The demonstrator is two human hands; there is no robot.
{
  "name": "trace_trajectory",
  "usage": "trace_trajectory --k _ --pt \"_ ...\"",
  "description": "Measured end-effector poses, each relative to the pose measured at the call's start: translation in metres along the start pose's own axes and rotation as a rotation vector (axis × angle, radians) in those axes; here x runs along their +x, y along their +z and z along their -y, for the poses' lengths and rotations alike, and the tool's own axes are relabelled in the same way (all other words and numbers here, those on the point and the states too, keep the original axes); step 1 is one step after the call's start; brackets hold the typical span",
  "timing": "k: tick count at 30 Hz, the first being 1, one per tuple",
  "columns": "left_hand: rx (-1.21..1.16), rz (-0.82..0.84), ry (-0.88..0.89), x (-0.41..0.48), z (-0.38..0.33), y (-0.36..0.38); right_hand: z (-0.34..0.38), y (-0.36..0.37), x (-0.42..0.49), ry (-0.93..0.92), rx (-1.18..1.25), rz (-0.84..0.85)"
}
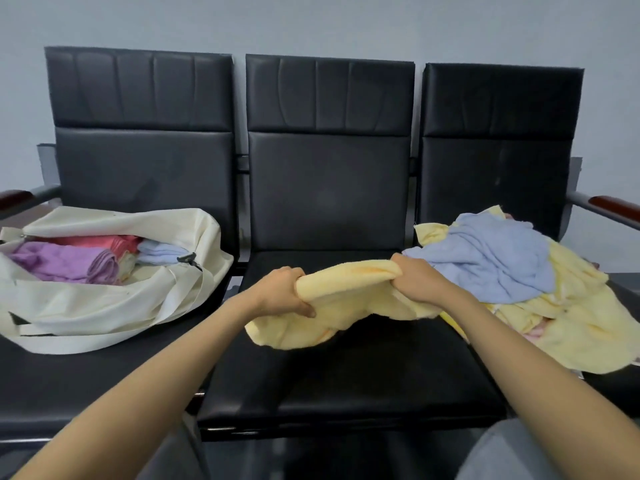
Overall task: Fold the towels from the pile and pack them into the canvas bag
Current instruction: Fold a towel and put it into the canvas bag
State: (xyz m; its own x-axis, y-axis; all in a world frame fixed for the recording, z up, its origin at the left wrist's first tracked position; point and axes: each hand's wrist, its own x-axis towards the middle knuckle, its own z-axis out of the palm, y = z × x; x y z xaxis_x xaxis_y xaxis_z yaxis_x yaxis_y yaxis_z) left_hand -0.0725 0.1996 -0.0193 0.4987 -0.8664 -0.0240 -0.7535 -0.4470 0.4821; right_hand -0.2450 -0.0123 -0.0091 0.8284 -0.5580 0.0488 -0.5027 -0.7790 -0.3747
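Student: Hands at centre of frame, what is their state?

Tutor: Left hand (pixel 284 292) and right hand (pixel 419 277) are each closed in a fist round the upper edge of a yellow towel (pixel 346 306). The edge is bunched into a roll between them. The rest of the cloth sags onto the middle seat (pixel 346 382) of a black three-seat bench.

Student: Towel's right end, free or joined to the heap?

Tutor: Possibly touching. It passes under the right forearm toward the pile (pixel 571 327), and the boundary is hidden.

Student: Pile, position and make-up?

Tutor: Right of frame, on the right-hand seat. A crumpled blue towel (pixel 491 265) lies on top of several yellow ones, and a trace of pink shows at the lower edge.

Student: Canvas bag?

Tutor: Canvas bag (pixel 86 306), cream, sits left of frame on the left-hand seat, slumped, with its mouth open and its straps trailing in front. Inside, a purple towel (pixel 55 261) lies at left, a pink towel (pixel 97 241) behind it, and a pale blue towel (pixel 159 252) at right beside a dark zip pull (pixel 187 258).

Student: Surroundings?

Tutor: A grey wall (pixel 311 22) stands behind the backrests, and a wood-topped armrest (pixel 14 195) shows at each side edge.
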Motion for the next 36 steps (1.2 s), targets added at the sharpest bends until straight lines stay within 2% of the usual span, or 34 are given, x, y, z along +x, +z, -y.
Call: trace_trajectory --k 2,5,7,11,14,17,19,21,23,26,27,29,32,36 --pt "0.109 -0.037 0.012 -0.007 -0.012 -0.018 0.009 -0.018 -0.006 0.003 0.084 -0.006" --pt "0.079 -0.037 -0.017 -0.018 -0.029 -0.045 0.023 -0.044 -0.018 -0.026 0.190 -0.004" --pt "-0.039 -0.003 -0.025 -0.025 -0.033 -0.061 0.031 -0.060 -0.029 -0.072 0.255 -0.005" --pt "-0.479 -0.001 0.102 -0.040 -0.041 -0.078 0.041 -0.087 -0.044 -0.186 0.336 -0.007" --pt "-0.586 0.064 0.116 -0.039 -0.042 -0.083 0.043 -0.103 -0.044 -0.204 0.355 0.095" --pt "-0.392 0.253 0.004 -0.032 -0.033 -0.088 0.042 -0.108 -0.040 -0.147 0.225 0.272" --pt "-0.048 0.292 -0.044 -0.023 -0.030 -0.083 0.038 -0.099 -0.032 -0.088 0.035 0.315" --pt "0.308 0.199 -0.058 -0.008 -0.028 -0.073 0.033 -0.082 -0.017 -0.055 -0.232 0.214" --pt "0.478 -0.016 -0.058 0.007 -0.023 -0.067 0.031 -0.066 0.000 -0.018 -0.350 -0.025" --pt "0.456 -0.454 0.013 0.028 -0.018 -0.069 0.034 -0.060 0.021 -0.016 -0.332 -0.417" --pt "0.438 -0.547 0.041 0.032 -0.017 -0.070 0.036 -0.060 0.025 -0.039 -0.336 -0.495" --pt "0.406 -0.611 0.096 0.037 -0.010 -0.067 0.036 -0.058 0.027 -0.085 -0.360 -0.547" --pt "0.356 -0.488 0.124 0.040 0.013 -0.045 0.025 -0.038 0.025 -0.125 -0.445 -0.432" --pt "0.269 -0.139 0.038 0.035 0.048 0.006 0.003 0.013 0.019 -0.147 -0.453 -0.151"
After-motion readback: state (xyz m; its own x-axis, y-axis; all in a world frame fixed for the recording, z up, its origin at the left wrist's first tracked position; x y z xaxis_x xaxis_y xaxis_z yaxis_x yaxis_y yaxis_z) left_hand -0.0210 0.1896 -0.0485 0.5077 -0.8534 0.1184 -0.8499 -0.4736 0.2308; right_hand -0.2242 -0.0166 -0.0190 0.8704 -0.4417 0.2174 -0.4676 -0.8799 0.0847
